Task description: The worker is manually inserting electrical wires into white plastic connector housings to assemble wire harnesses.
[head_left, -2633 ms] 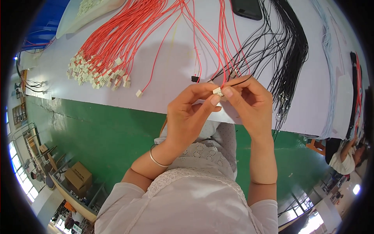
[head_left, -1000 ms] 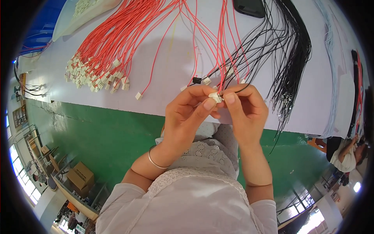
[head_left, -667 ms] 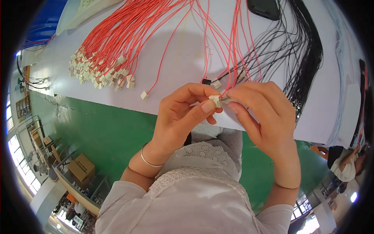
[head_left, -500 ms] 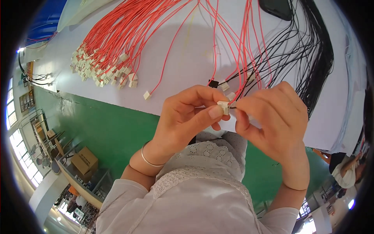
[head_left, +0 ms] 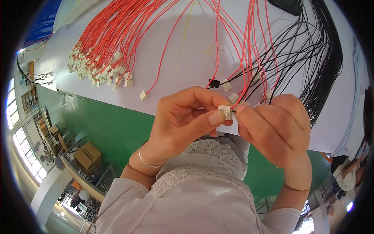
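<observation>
Between thumb and fingers of my left hand [head_left: 183, 123] sits a small white wire connector [head_left: 224, 112], with a red wire running up from it. Close against its right side, my right hand [head_left: 274, 130] pinches a black wire [head_left: 234, 112]; its tip is at the connector, and I cannot tell how deep it sits. Just beyond my hands lie several white connectors [head_left: 226, 85] on red and black wires, with a small black connector [head_left: 214, 82] beside them. One white connector [head_left: 143, 95] on a red wire lies apart to the left.
A large bundle of red wires [head_left: 117, 31] with white connectors [head_left: 99, 70] covers the table's [head_left: 171, 62] left side. Black wires [head_left: 325, 58] run down the right, near a dark device [head_left: 286, 4]. The table's front edge passes beneath my hands, above a green floor [head_left: 117, 128].
My right hand has come closer to the connector, bringing the black wire against it. The left hand keeps its hold. The whole view has shifted slightly.
</observation>
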The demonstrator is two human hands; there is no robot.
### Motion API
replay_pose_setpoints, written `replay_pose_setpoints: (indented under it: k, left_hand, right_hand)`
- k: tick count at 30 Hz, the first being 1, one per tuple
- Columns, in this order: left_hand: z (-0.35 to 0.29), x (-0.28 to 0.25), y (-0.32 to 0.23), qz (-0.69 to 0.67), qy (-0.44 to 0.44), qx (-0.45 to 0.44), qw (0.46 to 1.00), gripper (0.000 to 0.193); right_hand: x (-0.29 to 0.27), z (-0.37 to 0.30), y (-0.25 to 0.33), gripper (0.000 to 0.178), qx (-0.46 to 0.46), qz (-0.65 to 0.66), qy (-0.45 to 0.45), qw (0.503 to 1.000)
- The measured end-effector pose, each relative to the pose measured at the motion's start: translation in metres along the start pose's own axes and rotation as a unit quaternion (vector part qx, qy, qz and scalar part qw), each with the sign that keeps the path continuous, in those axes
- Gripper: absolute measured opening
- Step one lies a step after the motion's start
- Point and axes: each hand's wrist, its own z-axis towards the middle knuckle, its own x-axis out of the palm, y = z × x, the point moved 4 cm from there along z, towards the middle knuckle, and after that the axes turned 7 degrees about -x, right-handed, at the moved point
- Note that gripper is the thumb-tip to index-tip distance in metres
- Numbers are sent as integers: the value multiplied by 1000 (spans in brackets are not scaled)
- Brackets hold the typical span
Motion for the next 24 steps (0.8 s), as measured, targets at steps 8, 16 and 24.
replay_pose_setpoints:
  k: [8,16,24]
  left_hand:
    - [1,0,2,0,-15,-9,1000,17]
    - [4,1,-2,79,-18,46,996,18]
    - [0,-4,3,45,-25,45,998,18]
  right_hand:
    - [2,0,-7,36,7,54,29,998]
    - [6,2,-8,34,18,60,26,998]
    - [1,8,-18,26,105,152,9,983]
